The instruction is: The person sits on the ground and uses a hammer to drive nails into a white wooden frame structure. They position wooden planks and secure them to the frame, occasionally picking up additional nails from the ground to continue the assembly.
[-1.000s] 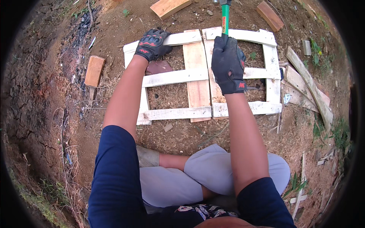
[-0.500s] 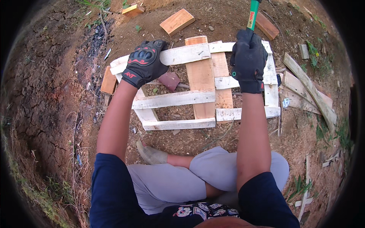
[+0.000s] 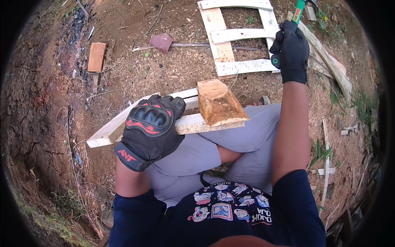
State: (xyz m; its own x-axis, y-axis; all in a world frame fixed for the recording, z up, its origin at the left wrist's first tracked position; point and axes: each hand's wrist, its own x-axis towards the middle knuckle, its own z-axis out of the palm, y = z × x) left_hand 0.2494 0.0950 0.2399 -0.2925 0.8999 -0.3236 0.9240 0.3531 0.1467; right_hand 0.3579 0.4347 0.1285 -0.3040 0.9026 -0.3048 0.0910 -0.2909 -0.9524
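Two hands in black gloves are out over the dirt, and each one is holding something. The left hand [image 3: 150,128] is wrapped tight around a white board of a wooden frame [image 3: 205,125]. That frame is tilted up over the bent legs [image 3: 185,160], with its wide brown board [image 3: 222,108] toward the right. The glove hides part of the frame, and I cannot tell if the wood touches the legs. The right hand [image 3: 291,54] is closed around the green handle of a hammer [image 3: 298,13].

A second frame [image 3: 240,35] lies flat on the ground, farther out. The right hand is in front of its near right corner and covers some of it. A thin stick [image 3: 189,45] runs under that second frame. A dark red scrap [image 3: 161,42] lies at the stick. Off to the left sits a brown block [image 3: 96,57]. On the right, long boards [image 3: 329,61] lie in a pile, and a small block [image 3: 310,13] is near them. Green grass [image 3: 364,107] grows near the right edge.
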